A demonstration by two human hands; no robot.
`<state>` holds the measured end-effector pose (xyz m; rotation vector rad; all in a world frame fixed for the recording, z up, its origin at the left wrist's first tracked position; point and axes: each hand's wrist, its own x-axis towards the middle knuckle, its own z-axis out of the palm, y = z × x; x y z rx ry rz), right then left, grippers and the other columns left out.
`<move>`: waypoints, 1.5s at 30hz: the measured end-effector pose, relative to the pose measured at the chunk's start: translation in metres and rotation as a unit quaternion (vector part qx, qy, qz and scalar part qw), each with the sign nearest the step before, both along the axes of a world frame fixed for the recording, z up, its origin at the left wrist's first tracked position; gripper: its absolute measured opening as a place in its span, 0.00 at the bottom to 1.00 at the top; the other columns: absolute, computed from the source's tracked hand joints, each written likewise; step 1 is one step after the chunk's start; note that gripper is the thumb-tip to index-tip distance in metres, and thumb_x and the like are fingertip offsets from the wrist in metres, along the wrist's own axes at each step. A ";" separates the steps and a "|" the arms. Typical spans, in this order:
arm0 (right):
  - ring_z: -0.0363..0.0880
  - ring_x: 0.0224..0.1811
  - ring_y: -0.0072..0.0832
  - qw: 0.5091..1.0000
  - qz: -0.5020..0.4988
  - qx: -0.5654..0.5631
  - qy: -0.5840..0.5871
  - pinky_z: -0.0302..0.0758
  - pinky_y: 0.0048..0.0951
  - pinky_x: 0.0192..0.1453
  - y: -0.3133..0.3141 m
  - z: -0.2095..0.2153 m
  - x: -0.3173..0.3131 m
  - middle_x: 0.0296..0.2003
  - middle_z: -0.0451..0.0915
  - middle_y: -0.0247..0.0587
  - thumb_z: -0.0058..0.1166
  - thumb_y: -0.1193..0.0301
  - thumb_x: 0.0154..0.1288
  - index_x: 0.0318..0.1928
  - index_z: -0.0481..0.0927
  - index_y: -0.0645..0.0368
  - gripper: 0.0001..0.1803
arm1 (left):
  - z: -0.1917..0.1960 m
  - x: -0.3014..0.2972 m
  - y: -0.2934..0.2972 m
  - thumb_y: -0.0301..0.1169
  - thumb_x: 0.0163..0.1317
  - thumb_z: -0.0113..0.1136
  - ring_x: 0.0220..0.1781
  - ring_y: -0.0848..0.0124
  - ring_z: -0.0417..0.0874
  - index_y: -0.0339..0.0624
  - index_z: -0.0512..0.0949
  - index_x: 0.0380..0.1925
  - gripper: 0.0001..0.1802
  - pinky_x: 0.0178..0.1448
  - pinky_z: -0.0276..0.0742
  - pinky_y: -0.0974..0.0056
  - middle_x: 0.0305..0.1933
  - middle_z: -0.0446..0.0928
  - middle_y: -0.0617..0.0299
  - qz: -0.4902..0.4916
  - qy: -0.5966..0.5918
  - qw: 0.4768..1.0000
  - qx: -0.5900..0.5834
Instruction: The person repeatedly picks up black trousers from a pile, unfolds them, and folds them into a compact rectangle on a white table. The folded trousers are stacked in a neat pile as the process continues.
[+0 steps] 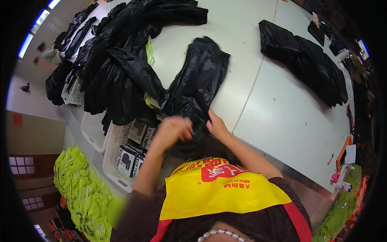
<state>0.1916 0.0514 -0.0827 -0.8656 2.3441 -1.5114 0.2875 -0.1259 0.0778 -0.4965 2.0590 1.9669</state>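
Note:
A shiny black garment [199,80] lies stretched out on the white table [274,113], running from the table's near edge away from me. My left hand [174,130] and my right hand [217,126] both grip its near end at the table edge, fingers curled into the fabric. The left hand looks blurred. A yellow and red apron covers my chest at the lower edge.
A big heap of black garments [121,52] covers the table's left part. Another black pile [306,60] lies at the right. White baskets [121,157] with packaged items stand left of me. Bright yellow-green garments [82,189] are piled lower left.

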 end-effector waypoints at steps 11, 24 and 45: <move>0.74 0.51 0.48 0.943 0.240 0.226 -0.034 0.68 0.38 0.57 0.153 0.029 0.068 0.48 0.75 0.58 0.51 0.58 0.60 0.52 0.73 0.59 0.23 | -0.120 -0.129 0.104 0.52 0.45 0.67 0.51 0.56 0.75 0.44 0.72 0.52 0.36 0.54 0.72 0.58 0.48 0.74 0.53 -0.175 0.133 0.835 -0.504; 0.76 0.44 0.38 0.987 -0.024 0.017 0.156 0.69 0.34 0.51 0.279 0.121 0.009 0.39 0.79 0.42 0.66 0.52 0.46 0.46 0.76 0.60 0.31 | -0.173 -0.012 0.153 0.40 0.61 0.57 0.20 0.62 0.71 0.36 0.71 0.23 0.18 0.28 0.67 0.59 0.19 0.70 0.53 0.210 0.180 0.899 -0.340; 0.77 0.27 0.31 0.883 0.292 0.152 0.335 0.65 0.33 0.38 0.119 0.138 0.063 0.19 0.76 0.34 0.56 0.71 0.51 0.23 0.75 0.54 0.04 | -0.025 0.085 0.127 0.40 0.41 0.75 0.51 0.63 0.73 0.36 0.55 0.62 0.51 0.54 0.71 0.61 0.51 0.70 0.49 0.112 0.250 0.844 -0.461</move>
